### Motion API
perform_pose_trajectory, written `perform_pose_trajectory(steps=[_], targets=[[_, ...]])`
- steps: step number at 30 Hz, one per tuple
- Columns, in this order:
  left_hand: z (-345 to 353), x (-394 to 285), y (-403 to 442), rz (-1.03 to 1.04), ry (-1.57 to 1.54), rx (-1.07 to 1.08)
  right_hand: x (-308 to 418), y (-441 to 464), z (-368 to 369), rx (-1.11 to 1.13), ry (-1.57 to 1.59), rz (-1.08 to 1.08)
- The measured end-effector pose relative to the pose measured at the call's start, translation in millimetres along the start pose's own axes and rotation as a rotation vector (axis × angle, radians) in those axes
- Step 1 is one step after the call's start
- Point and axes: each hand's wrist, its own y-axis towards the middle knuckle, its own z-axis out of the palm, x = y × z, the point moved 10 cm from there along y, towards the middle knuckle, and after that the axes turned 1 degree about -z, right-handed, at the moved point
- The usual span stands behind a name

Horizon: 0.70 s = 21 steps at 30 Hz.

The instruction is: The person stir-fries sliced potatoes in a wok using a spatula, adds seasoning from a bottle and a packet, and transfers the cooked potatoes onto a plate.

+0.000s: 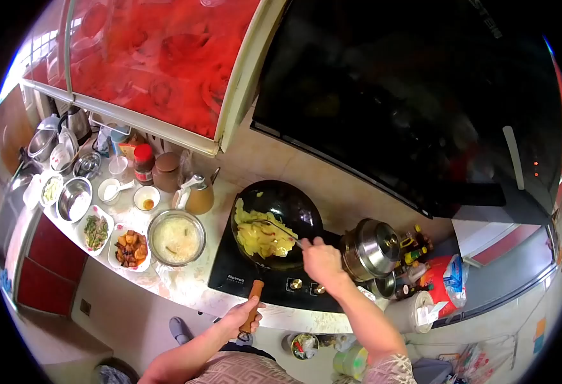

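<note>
A black wok stands on the black gas stove. Yellow sliced food, which looks like potato, lies in the wok's left and lower part with a few dark reddish bits. My left hand is wrapped round the wok's wooden handle. In my right hand is a metal spatula; its front end is among the yellow slices and partly hidden by them. Just right of my right hand sits a large lidded steel pot.
Left of the stove are a steel bowl of pale liquid, a plate of browned chunks and a plate of greens. Bottles stand at right. A black range hood and red cabinets hang above.
</note>
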Motion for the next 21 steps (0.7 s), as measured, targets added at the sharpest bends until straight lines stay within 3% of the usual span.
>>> perform_pose_trajectory(steps=[5,8,12,19,21], targets=[[11.2,5.5,-2.8,-0.008,0.006,-0.014,-66.2,30.6,15.1,-0.166,0.154,0.156],[1.2,-2.3,-3.6,-0.004,0.064,-0.028,-58.0,55.7,37.2,-0.163,0.33,0.189],[0.2,-6.2,-5.8,0.014,0.075,-0.036,-32.1,47.0,28.5,-0.225,0.419,0.041],[-1.6,-3.8,-3.4,0.001,0.059,-0.044,-12.3,3.7,0.0,-0.124,0.299,-0.19],[-0.9,-4.9,-3.0,0.001,0.067,-0.044,-3.0,-19.6,-8.2,-0.054,0.126,-0.27]])
